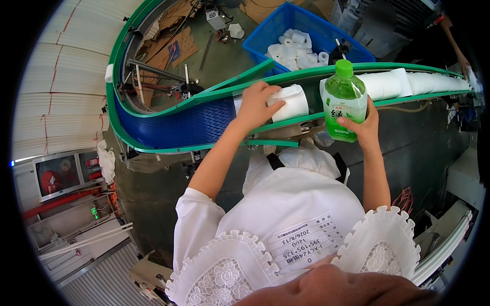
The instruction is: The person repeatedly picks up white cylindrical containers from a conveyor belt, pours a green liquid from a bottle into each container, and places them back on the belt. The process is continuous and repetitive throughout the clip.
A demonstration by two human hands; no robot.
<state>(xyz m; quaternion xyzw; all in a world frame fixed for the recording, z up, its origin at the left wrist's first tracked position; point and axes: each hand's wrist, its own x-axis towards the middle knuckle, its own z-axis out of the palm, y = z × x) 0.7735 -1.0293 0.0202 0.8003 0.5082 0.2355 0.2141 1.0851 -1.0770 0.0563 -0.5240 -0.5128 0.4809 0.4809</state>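
Left hand [256,104]: I see it spread over the white roll [292,104], apparently steadying it.
Right hand [363,123]: clasped round the green bottle [345,96], likely for security.

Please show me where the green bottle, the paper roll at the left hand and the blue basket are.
Green bottle [346,102]: head view, on its label.
Paper roll [292,105]: head view, on its white side.
Blue basket [322,31]: head view, on its inner wall.

Right grip [366,125] partly out of sight behind the green bottle [345,101]
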